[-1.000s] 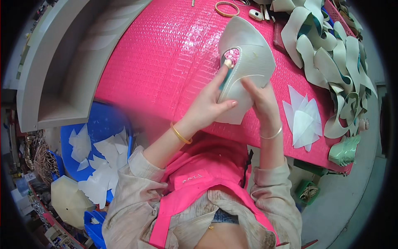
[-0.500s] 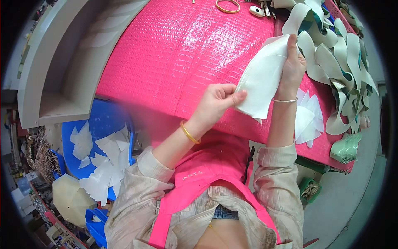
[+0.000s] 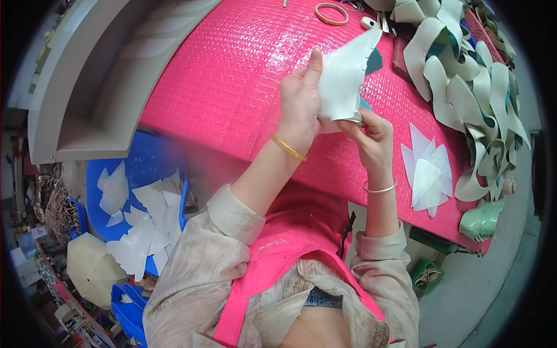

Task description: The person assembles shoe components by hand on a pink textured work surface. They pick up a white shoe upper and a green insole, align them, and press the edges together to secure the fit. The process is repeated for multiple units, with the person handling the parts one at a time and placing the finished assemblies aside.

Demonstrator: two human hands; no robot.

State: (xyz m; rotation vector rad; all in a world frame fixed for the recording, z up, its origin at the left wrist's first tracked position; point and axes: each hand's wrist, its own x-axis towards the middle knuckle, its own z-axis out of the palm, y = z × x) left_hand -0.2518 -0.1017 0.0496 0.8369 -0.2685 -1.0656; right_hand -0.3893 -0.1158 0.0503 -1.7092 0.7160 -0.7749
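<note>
Over roomy tabletop (image 3: 232, 93), hands (image 3: 299, 103) (image 3: 377, 142) gripping panel (image 3: 343, 81) edges

My left hand (image 3: 300, 103) — thumb extended toward the surface's (image 3: 220, 87) far edge | my right hand (image 3: 371, 136) — thumb and fingers pinched | my forearms (image 3: 255, 185) crossing the near edge

Piece (image 3: 343, 78) turned, left hand (image 3: 299, 105) higher, right hand (image 3: 376, 138) lower

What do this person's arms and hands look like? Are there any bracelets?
Both arms have wrinkled beige sleeves, rolled up. The left hand wears no glove and has a shiny gold bangle at its wrist; the right hand, also gloveless, has a thin silver bangle.
</note>
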